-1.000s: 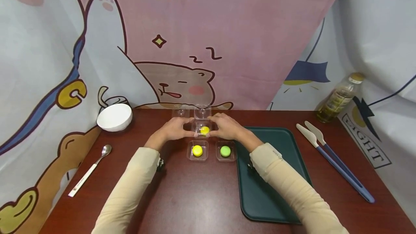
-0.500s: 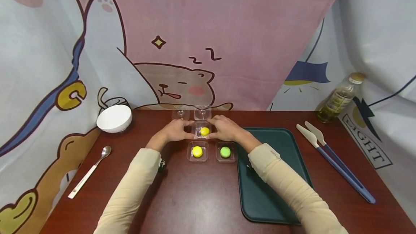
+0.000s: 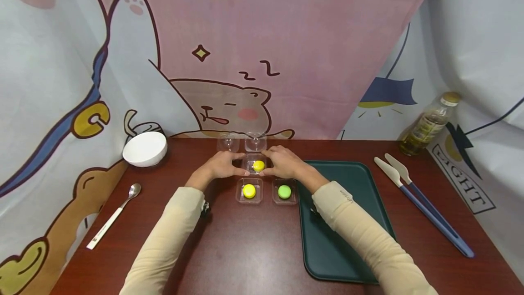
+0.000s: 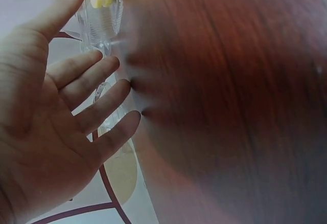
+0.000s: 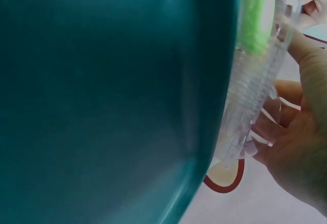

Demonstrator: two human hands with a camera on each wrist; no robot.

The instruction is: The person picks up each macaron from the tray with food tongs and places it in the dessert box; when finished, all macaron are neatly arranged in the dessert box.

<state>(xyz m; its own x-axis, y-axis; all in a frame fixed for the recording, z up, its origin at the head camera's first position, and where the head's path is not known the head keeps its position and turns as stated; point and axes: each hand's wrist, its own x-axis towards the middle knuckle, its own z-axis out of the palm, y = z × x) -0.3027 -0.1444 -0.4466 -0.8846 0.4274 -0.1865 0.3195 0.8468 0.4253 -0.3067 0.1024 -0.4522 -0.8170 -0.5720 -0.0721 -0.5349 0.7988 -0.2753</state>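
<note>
My left hand and right hand flank a small clear plastic box that holds a yellow macaron. Thumb tips are at its near corners, forefingers at its far ones. In the left wrist view the left fingers are spread and fairly straight; in the right wrist view a clear box partly hides the right fingers. Nearer to me, another yellow macaron and a green macaron sit in two more clear boxes. Two clear pieces, lids or boxes, stand behind.
A dark green tray lies at the right, under my right forearm. Farther right are two blue-handled spatulas and an oil bottle. At the left are a white bowl and a spoon. A printed cloth hangs behind the table.
Both hands have shifted very slightly toward me with the middle box, and their fingers lie a touch lower. The other boxes and the tray stay in place.
</note>
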